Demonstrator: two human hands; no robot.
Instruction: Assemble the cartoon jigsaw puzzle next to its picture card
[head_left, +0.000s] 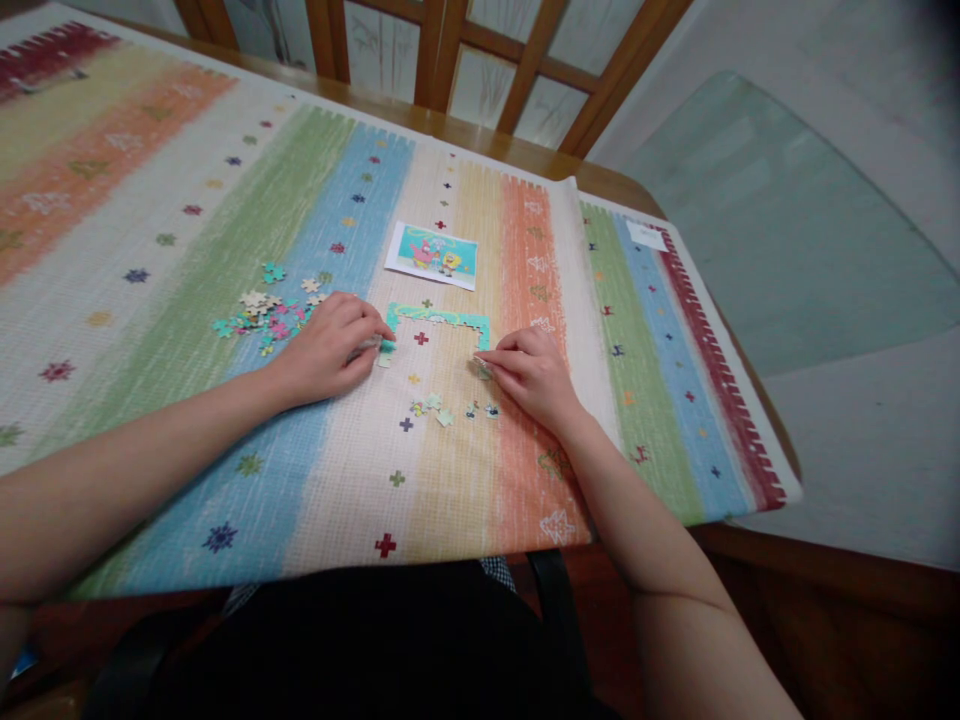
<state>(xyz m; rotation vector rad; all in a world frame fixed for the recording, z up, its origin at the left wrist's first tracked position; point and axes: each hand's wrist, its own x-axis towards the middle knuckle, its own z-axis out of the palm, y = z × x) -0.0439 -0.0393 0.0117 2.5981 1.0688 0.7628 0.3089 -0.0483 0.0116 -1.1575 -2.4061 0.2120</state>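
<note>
A partly joined jigsaw puzzle border (442, 318) lies on the striped tablecloth, with a top row and short sides running down. My left hand (337, 345) is at its left side, fingers curled and fingertips on a teal puzzle piece (387, 347). At the lower right end of the border, my right hand (531, 368) pinches a small puzzle piece (481, 367), partly hidden by the fingers. Several loose pieces (444, 418) lie just below, between the hands. A heap of mixed puzzle pieces (262, 315) spreads beyond my left hand.
A printed cartoon picture (436, 256) lies flat above the border. A small white paper label (646, 236) sits near the table's far right. The striped tablecloth (360, 500) covers the table up to its front edge. Wood-framed glass panels (480, 80) stand behind.
</note>
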